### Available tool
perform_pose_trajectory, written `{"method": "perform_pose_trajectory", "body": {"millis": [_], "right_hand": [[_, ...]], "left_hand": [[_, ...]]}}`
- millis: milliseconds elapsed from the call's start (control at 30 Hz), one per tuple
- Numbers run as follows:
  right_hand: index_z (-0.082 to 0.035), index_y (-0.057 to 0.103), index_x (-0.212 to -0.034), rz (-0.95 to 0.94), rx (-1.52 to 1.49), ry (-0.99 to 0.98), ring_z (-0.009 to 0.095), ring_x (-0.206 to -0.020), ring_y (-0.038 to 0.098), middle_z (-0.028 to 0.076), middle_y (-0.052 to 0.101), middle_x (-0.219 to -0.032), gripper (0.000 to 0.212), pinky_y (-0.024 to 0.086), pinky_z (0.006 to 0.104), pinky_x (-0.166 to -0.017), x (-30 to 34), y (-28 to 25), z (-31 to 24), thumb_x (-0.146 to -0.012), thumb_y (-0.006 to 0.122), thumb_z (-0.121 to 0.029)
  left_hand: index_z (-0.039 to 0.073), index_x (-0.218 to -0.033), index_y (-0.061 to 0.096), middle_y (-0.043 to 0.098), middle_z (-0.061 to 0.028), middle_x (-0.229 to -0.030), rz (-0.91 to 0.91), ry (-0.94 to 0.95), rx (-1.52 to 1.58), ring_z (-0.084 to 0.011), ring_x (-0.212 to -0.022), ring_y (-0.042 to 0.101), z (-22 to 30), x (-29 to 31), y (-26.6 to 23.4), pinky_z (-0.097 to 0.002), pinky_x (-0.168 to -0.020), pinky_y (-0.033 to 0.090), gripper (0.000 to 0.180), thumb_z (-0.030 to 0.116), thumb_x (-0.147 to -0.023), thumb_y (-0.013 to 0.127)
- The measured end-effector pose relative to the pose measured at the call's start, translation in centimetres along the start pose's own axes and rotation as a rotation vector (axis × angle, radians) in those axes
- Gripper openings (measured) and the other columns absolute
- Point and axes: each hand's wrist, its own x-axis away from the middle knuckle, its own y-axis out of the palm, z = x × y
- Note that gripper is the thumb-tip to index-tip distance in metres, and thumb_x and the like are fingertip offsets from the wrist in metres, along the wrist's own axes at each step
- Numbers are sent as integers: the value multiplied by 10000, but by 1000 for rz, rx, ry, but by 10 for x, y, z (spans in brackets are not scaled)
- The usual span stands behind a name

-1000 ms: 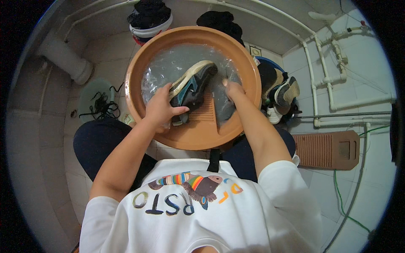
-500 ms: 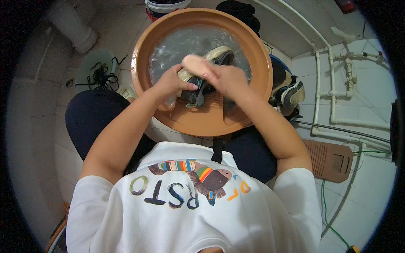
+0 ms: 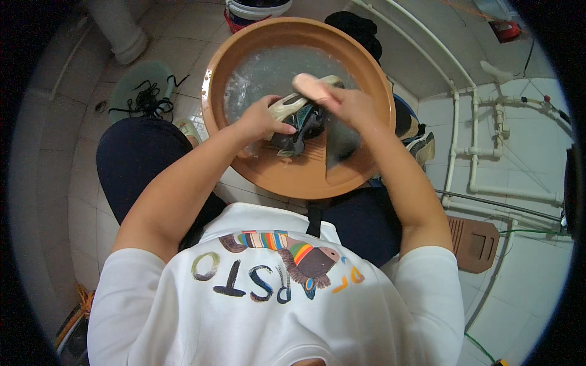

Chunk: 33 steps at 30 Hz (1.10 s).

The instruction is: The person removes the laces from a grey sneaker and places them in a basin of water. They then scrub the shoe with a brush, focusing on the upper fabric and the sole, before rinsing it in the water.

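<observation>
A dark grey shoe with an off-white sole (image 3: 285, 110) is tilted over the orange-brown basin (image 3: 212, 104), above the ribbed slope (image 3: 308, 168) on its near side. My left hand (image 3: 261, 121) grips one end of the shoe, thumb along its dark upper. In my right hand (image 3: 355, 111) is a brush with a pale pinkish oval back (image 3: 310, 87), held against or just over the shoe's sole; its bristles are hidden. Cloudy water (image 3: 259, 70) fills the far part of the basin. A dark shape (image 3: 343, 148) lies low in the basin below my right wrist.
Black laces (image 3: 149, 104) lie in a pale green basin (image 3: 125, 91) at the left. More shoes (image 3: 421, 147) stand right of the big basin, near white wall pipes (image 3: 456, 140). A brown washboard (image 3: 473, 244) is at my right. Behind are a bucket (image 3: 259, 11) and a black bundle (image 3: 354, 33).
The view has shifted slightly. The shoe has turned a little in my left hand, and the brush has moved to the right along it with my right hand.
</observation>
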Motion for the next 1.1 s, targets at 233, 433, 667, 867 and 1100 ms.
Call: {"method": "perform_pose_trajectory", "body": {"millis": [233, 433, 667, 867, 1100], "right_hand": [[-331, 479, -1250, -67, -27, -236, 329, -821, 620, 137, 643, -894, 461, 491, 435, -709, 14, 8, -44, -842, 439, -542], [-315, 477, -1256, 41, -66, 94, 333, -834, 621, 130, 648, -920, 475, 490, 439, -707, 2, 24, 19, -823, 491, -511], [-335, 471, -1269, 41, -153, 71, 314, -930, 603, 123, 622, -1052, 478, 474, 367, -803, 30, 34, 4, -823, 549, -489], [-156, 470, -1279, 395, -420, 438, 393, -956, 570, 222, 597, -1041, 493, 439, 412, -837, 3, 124, 108, -862, 477, -419], [-39, 529, -1194, -105, -555, 671, 366, -1090, 515, 247, 558, -1128, 461, 389, 382, -912, 5, 121, 90, -844, 527, -340]], "left_hand": [[-24, -1231, 438, 564, -146, -1141, -180, 14, 144, -236, -1045, 544, -5, -1, -6, -316, -903, 418, 852, 130, -505, 855], [-19, -1241, 439, 560, -158, -1152, -29, 9, -29, -247, -1060, 534, -10, -5, -2, -310, -911, 410, 874, 202, -508, 860], [-21, -1269, 422, 556, -163, -1162, -63, -3, -12, -246, -1062, 534, -22, -9, -4, -309, -918, 404, 890, 205, -525, 853], [-32, -1267, 421, 559, -145, -1157, -79, -32, 0, -217, -1050, 531, 1, -1, -5, -297, -923, 393, 868, 204, -547, 845], [-36, -1285, 392, 549, -136, -1164, -100, -46, 100, -199, -1062, 515, 3, 1, -6, -294, -934, 380, 876, 184, -566, 840]]}}
